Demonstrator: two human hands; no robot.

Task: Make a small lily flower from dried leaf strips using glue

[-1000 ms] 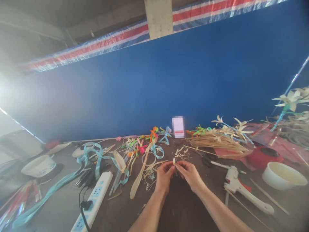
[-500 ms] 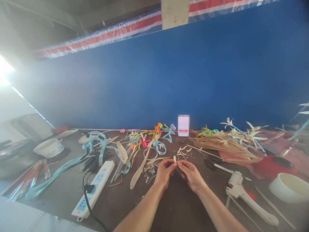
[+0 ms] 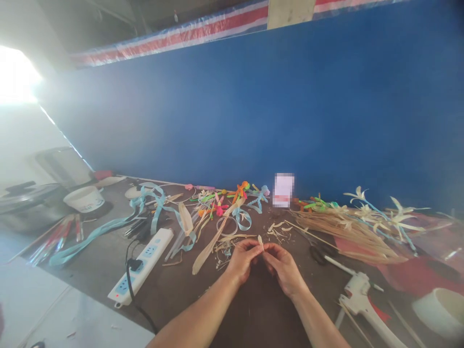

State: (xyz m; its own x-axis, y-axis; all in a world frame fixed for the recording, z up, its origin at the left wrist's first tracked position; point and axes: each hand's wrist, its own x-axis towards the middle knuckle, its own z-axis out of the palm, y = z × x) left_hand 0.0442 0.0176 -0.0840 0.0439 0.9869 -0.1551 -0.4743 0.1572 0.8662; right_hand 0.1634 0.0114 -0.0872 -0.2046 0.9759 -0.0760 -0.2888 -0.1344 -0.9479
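My left hand and my right hand meet fingertip to fingertip above the dark table. Between their pinched fingers stands a small pale husk petal, its tip pointing up; its lower end is hidden by the fingers. Just beyond the hands lie loose cream petal scraps. Left of them is a long dried husk leaf, near a clear ring of tape. A bundle of dried husk strips lies to the right, with pale husk flowers on blue stems above it.
A white glue gun and black-handled scissors lie at right, near a white round container. At left are a power strip with a black cable, blue ribbon and a white bowl. A blue panel stands behind.
The view has tilted and shifted, so the table's things sit differently in the frame. Both hands still pinch the petal, which now leans slightly more to the left.
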